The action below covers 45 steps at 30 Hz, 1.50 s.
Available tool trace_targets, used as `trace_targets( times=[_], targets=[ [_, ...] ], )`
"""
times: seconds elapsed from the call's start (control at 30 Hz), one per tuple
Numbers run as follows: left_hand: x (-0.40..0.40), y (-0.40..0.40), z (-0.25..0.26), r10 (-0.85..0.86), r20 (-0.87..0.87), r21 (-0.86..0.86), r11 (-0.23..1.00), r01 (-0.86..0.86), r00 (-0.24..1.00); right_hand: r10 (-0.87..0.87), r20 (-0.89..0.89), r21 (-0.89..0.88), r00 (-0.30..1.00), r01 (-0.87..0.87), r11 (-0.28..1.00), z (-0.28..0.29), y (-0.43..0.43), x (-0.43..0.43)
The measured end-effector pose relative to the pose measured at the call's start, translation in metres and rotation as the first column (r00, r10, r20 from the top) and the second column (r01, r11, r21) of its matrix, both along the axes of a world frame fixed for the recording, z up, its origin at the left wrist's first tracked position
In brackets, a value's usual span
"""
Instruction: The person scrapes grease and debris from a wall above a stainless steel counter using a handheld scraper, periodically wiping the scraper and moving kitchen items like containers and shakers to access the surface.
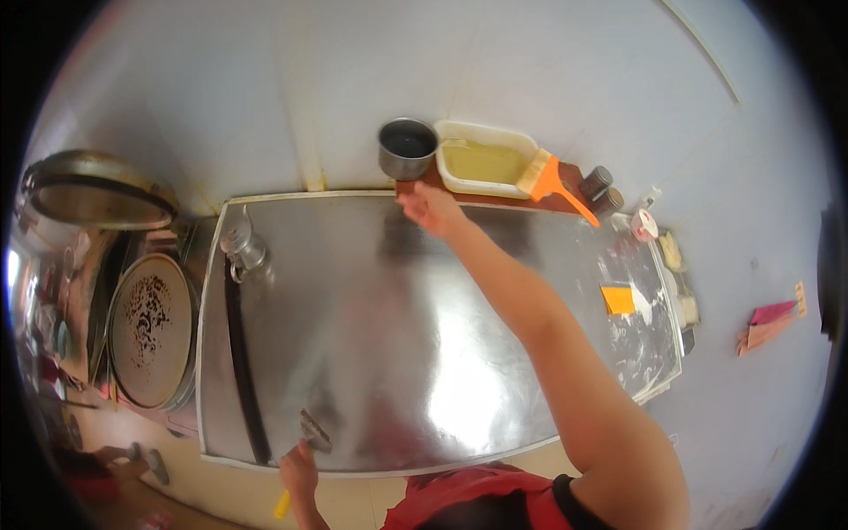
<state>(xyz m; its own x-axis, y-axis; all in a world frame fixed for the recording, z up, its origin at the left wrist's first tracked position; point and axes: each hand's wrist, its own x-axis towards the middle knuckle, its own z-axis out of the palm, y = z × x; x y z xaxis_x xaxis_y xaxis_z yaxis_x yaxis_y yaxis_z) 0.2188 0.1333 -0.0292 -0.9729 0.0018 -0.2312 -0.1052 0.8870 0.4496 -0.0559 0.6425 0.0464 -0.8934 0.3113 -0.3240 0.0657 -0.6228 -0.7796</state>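
My right hand (pixel 429 209) reaches over the back of the steel worktop (pixel 344 298), just below a metal pot (pixel 405 156) with dark contents; its fingers are loosely spread and seem to hold nothing. Near the front left edge, my left hand (pixel 300 469) grips a scraper (pixel 315 434) with a stained blade and a yellow handle. A white plastic tub (pixel 487 189) of yellowish liquid stands right of the pot, on a reddish-brown board (pixel 430 179). An orange-handled brush (pixel 553 182) rests across the tub's right corner.
A metal oil pot (pixel 246 250) stands at the back left, by a dark strip (pixel 244 364). Further left is a round griddle (pixel 149 331) with dark crumbs and a raised lid (pixel 99 192). Two shakers (pixel 596 182), a yellow plastic scraper (pixel 617 300) and white powder lie right. Another person (pixel 93 470) is at lower left.
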Motion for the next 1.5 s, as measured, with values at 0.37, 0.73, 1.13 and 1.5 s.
trace_targets(
  times=[0.37,0.73,1.13,1.5],
  targets=[
    [0.015,0.110,0.041,-0.233,-0.222,-0.089,0.972,0.218,0.947,-0.576,0.203,0.815,0.792,0.189,0.548,-0.086,0.270,0.307],
    [0.179,0.258,0.080,0.021,0.015,-0.146,0.989,-0.018,1.000,-0.495,-0.285,0.909,0.821,0.396,0.134,0.016,0.433,0.234],
    [0.248,0.334,0.136,0.145,-0.007,-0.223,0.964,-0.143,0.989,-0.153,-0.281,0.910,0.947,0.314,0.270,-0.004,0.392,0.344],
    [0.264,0.350,0.114,0.150,0.044,-0.191,0.972,-0.139,0.988,0.610,0.123,0.951,0.783,-0.269,0.154,-0.105,0.209,0.417]
  ],
)
